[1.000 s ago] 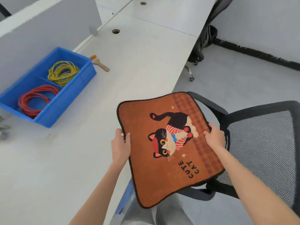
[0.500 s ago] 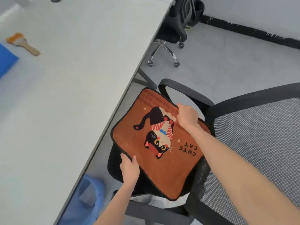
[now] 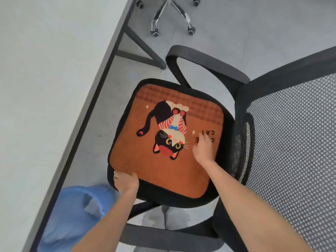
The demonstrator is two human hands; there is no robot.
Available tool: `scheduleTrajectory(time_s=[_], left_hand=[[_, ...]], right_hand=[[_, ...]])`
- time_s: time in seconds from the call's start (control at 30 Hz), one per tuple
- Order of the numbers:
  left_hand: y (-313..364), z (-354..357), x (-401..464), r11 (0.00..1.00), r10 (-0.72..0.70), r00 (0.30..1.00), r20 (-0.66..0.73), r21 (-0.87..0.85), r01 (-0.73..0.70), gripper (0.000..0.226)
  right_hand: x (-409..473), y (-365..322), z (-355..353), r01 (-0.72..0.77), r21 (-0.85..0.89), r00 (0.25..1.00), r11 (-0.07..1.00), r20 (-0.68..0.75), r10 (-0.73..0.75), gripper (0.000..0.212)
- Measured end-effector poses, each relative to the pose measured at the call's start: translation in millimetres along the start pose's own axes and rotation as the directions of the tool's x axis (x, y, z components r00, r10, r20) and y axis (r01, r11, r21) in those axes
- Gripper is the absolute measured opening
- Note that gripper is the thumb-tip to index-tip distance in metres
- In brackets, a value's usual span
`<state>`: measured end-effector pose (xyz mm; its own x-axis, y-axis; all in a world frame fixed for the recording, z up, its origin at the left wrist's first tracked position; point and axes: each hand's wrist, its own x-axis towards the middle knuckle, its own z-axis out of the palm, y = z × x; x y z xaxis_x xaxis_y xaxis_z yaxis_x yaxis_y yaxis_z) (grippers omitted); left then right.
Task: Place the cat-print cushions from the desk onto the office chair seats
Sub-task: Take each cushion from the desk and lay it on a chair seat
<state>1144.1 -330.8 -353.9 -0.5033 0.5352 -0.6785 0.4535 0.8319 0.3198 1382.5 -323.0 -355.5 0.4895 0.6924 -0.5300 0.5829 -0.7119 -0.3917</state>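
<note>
Looking down, I see the cushion [image 3: 163, 142] lying flat on the chair [image 3: 283, 142] seat. My left hand [image 3: 126, 182] pinches its near-left corner; my right hand [image 3: 203, 148] rests on top, fingers loose, nearer the backrest.

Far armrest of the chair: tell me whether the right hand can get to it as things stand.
Probably yes. The right hand rests flat on the cushion, holding nothing, and only the open cushion top lies between it and the far armrest.

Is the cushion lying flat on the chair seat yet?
Yes, spread flat. The cushion covers the black seat; the left hand grips its near corner, the right hand rests on top.
</note>
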Motion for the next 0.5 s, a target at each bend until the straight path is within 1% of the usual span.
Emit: scheduleTrajectory(time_s=[0.03, 0.1, 0.13, 0.23, 0.3, 0.4, 0.47, 0.5], left_hand=[[6, -2, 2, 0.991, 0.114, 0.993, -0.028, 0.076, -0.112, 0.060], [26, -1, 14, 0.934, 0.319, 0.948, 0.003, 0.166, -0.315, 0.064], [39, 2, 22, 0.908, 0.378, 0.925, 0.024, 0.187, -0.376, 0.064], [79, 13, 51, 0.857, 0.472, 0.881, 0.043, 0.210, -0.470, 0.061], [99, 18, 69, 0.837, 0.489, 0.870, 0.068, 0.245, -0.490, 0.062], [109, 20, 91, 0.853, 0.427, 0.899, 0.091, 0.289, -0.435, 0.065], [109, 18, 98, 0.875, 0.390, 0.917, 0.083, 0.278, -0.397, 0.062], [108, 17, 101, 0.870, 0.399, 0.914, 0.069, 0.285, -0.402, 0.060]], right_hand=[[-5, 7, 6, -0.074, 0.015, 0.997, 0.997, -0.014, 0.074, 0.052], [-10, 17, 13, -0.206, 0.032, 0.978, 0.978, -0.036, 0.208, 0.058], [-11, 21, 16, -0.249, 0.028, 0.967, 0.968, -0.041, 0.250, 0.061], [-8, 30, 20, -0.329, 0.038, 0.940, 0.944, -0.086, 0.331, 0.068], [-3, 33, 19, -0.399, 0.105, 0.906, 0.911, -0.109, 0.409, 0.071], [3, 32, 20, -0.450, 0.153, 0.871, 0.880, -0.145, 0.470, 0.068], [8, 30, 18, -0.492, 0.185, 0.836, 0.850, -0.171, 0.521, 0.061], [11, 31, 15, -0.517, 0.201, 0.815, 0.832, -0.181, 0.550, 0.055]])
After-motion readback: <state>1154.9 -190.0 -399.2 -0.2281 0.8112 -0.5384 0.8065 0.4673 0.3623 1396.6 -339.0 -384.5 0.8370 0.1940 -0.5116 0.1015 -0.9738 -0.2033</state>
